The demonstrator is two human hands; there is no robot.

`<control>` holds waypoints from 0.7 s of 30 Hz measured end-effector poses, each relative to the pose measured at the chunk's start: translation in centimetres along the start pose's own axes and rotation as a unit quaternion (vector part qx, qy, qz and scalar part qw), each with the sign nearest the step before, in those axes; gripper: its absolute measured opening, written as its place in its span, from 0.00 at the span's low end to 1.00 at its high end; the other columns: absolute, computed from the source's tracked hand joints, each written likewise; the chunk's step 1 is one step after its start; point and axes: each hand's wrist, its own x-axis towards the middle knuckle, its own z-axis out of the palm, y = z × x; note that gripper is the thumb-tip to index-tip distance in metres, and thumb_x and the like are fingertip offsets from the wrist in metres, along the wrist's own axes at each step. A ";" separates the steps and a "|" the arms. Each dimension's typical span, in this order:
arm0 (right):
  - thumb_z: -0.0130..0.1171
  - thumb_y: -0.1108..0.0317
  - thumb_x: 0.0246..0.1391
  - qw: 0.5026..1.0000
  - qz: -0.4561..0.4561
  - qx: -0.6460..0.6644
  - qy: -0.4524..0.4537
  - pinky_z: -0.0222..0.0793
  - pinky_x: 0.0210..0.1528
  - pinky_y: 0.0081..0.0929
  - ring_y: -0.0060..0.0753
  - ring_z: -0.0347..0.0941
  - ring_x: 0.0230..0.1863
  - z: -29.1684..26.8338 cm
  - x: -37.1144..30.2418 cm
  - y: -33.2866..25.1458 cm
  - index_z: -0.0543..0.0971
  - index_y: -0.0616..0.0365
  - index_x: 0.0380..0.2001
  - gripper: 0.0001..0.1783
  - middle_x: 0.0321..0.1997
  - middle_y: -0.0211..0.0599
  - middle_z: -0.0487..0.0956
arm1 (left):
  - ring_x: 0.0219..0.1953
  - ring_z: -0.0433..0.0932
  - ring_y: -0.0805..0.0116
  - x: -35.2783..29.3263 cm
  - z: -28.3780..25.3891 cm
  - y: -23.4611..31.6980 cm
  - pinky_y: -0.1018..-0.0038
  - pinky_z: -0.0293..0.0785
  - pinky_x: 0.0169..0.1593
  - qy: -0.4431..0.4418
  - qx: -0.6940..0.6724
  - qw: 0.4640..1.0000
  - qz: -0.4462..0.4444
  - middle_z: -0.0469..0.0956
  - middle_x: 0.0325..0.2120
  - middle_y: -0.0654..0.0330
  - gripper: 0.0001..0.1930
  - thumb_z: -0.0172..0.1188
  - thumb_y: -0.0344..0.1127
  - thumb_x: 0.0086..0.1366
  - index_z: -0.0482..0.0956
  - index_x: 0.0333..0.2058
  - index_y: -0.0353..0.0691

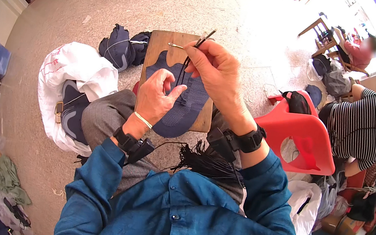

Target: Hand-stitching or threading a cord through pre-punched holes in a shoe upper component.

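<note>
Lying flat, navy fabric (pixel 187 113) seemingly overhangs board's edge (pixel 201 126).

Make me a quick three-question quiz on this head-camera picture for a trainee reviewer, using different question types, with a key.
1. Multiple choice: What does the right hand pinch?
(a) a red chair
(b) black strands
(c) a white sack

2. True or false: In the picture, the left hand sits lower than the right hand.

3. Short answer: What colour is the textured piece lying on the wooden surface?

Key: 1. b; 2. true; 3. dark blue.
</note>
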 end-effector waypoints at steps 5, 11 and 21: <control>0.64 0.71 0.64 0.999 0.027 0.012 0.016 0.70 0.26 0.16 0.13 0.74 0.24 0.6 -0.8 0.6 0.80 0.65 0.32 0.08 0.23 0.27 0.79 | 0.20 0.74 0.78 -1.2 2.7 0.7 0.77 0.73 0.27 0.042 -0.203 0.977 -0.040 0.80 0.27 0.63 0.10 0.71 0.30 0.63 0.76 0.37 0.39; 0.60 0.68 0.67 0.993 0.018 0.021 0.115 0.69 0.25 0.14 0.12 0.74 0.27 -1.1 -1.2 2.4 0.81 0.61 0.37 0.07 0.27 0.26 0.79 | 0.23 0.76 0.82 -1.4 1.3 -0.5 0.84 0.74 0.26 -0.039 -0.367 0.922 -0.117 0.84 0.32 0.59 0.05 0.59 0.28 0.73 0.77 0.44 0.35; 0.61 0.65 0.68 0.957 0.138 0.192 0.165 0.79 0.35 0.21 0.24 0.81 0.36 -5.1 -4.6 7.6 0.81 0.60 0.39 0.09 0.37 0.33 0.83 | 0.35 0.82 0.75 -1.8 0.7 -4.9 0.80 0.80 0.39 -0.031 -0.352 0.922 -0.159 0.84 0.38 0.60 0.11 0.62 0.30 0.71 0.80 0.50 0.36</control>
